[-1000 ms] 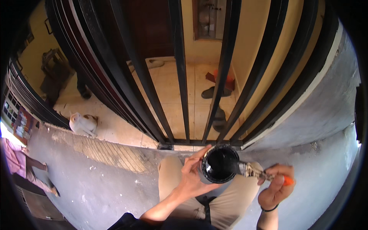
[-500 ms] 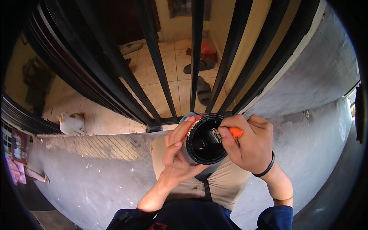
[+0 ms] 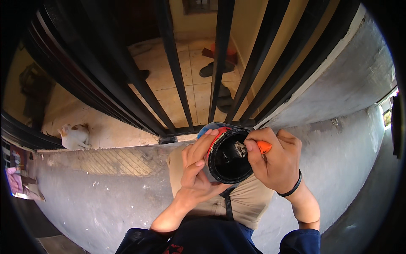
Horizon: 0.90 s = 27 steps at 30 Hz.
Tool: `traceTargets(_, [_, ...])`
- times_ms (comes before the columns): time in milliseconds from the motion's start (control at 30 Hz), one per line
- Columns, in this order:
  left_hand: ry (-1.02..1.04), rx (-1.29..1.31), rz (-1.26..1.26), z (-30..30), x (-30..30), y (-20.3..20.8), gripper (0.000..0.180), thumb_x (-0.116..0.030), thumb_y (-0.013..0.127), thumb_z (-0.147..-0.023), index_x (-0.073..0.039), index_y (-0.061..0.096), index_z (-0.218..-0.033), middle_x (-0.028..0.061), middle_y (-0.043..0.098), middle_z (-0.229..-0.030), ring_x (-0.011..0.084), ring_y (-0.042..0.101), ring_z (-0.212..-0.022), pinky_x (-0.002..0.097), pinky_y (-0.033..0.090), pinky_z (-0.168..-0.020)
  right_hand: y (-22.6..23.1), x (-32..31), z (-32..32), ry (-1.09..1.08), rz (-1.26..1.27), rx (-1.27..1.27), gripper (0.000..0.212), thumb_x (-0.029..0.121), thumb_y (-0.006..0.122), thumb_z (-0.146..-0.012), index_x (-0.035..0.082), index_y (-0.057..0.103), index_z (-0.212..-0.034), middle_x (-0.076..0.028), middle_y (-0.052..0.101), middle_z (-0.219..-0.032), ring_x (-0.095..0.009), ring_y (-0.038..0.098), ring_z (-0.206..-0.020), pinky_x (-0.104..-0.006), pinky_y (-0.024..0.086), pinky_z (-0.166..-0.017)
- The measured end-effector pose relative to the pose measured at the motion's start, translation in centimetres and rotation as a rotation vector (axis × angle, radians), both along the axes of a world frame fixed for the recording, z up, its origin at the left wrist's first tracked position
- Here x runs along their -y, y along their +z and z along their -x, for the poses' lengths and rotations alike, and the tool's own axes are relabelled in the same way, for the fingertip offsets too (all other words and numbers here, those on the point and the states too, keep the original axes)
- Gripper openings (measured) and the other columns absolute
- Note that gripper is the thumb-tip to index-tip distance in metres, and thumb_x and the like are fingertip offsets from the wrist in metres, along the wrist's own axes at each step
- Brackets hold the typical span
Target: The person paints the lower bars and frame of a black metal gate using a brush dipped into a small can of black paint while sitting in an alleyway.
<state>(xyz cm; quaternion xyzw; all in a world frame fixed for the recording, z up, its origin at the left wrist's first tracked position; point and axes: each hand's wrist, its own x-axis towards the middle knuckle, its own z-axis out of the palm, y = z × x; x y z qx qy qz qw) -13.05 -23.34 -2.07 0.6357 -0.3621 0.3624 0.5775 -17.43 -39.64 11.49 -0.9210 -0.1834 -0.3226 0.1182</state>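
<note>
Now, from the head view, the left hand (image 3: 196, 169) cups the open, black-mouthed can (image 3: 224, 180) above the lap (image 3: 249, 198), while the right hand (image 3: 277, 160), just at the can's right rim, pinches the orange-handled brush (image 3: 240, 150), whose long axis points leftward from that grip into the can.

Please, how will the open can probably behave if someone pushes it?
The can seems stiff, since its mouth looks evenly round. Being open, with glossy black paint inside, it could spill if it tips. Its paint-smeared rim may feel slippery.
</note>
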Motion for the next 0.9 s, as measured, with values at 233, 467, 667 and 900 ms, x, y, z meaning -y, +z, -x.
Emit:
traceTargets(233, [-0.01, -0.008, -0.009, 0.1, 0.0, -0.3, 0.117, -0.023, 0.105, -0.07, -0.026, 0.022, -0.153, 0.0264, 0.063, -0.149, 0.0436, 0.066, -0.133, 0.0494, 0.045, -0.101, -0.1, 0.3, 0.8, -0.029, -0.041, -0.014, 0.014, 0.018, 0.082, -0.094, 0.012, 0.068, -0.094, -0.001, 0.065, -0.063, -0.025, 0.054, -0.047, -0.0347, 0.037, -0.054])
traceTargets(467, [-0.03, -0.007, -0.016, 0.2, -0.3, 0.0, 0.116, -0.021, 0.105, -0.07, -0.026, 0.023, -0.152, 0.0264, 0.062, -0.151, 0.0434, 0.064, -0.136, 0.0502, 0.044, -0.102, 0.0, 0.4, 1.6, -0.046, -0.038, -0.041, 0.014, 0.016, 0.082, -0.093, 0.012, 0.069, -0.095, -0.002, 0.067, -0.067, -0.025, 0.056, -0.049, -0.0346, 0.038, -0.055])
traceTargets(667, [-0.102, -0.008, 0.053, -0.1, 1.3, -1.4, 0.119, -0.022, 0.105, -0.069, -0.023, 0.019, -0.151, 0.0274, 0.062, -0.148, 0.0432, 0.065, -0.133, 0.0486, 0.045, -0.105, -0.3, 1.2, 3.8, 0.002, -0.224, 0.015, 0.016, 0.014, 0.084, -0.09, 0.01, 0.074, -0.102, -0.005, 0.076, -0.085, -0.025, 0.064, -0.059, -0.0339, 0.046, -0.059])
traceTargets(900, [-0.104, -0.148, -0.122, 1.4, 0.6, -4.4, 0.124, -0.023, 0.107, -0.066, -0.018, 0.016, -0.151, 0.0292, 0.058, -0.15, 0.0408, 0.063, -0.134, 0.0502, 0.043, -0.11, -5.6, 1.5, 8.6, -0.052, -0.565, -0.113, 0.017, 0.011, 0.079, -0.094, 0.008, 0.077, -0.111, -0.009, 0.079, -0.094, -0.026, 0.073, -0.068, -0.0336, 0.054, -0.063])
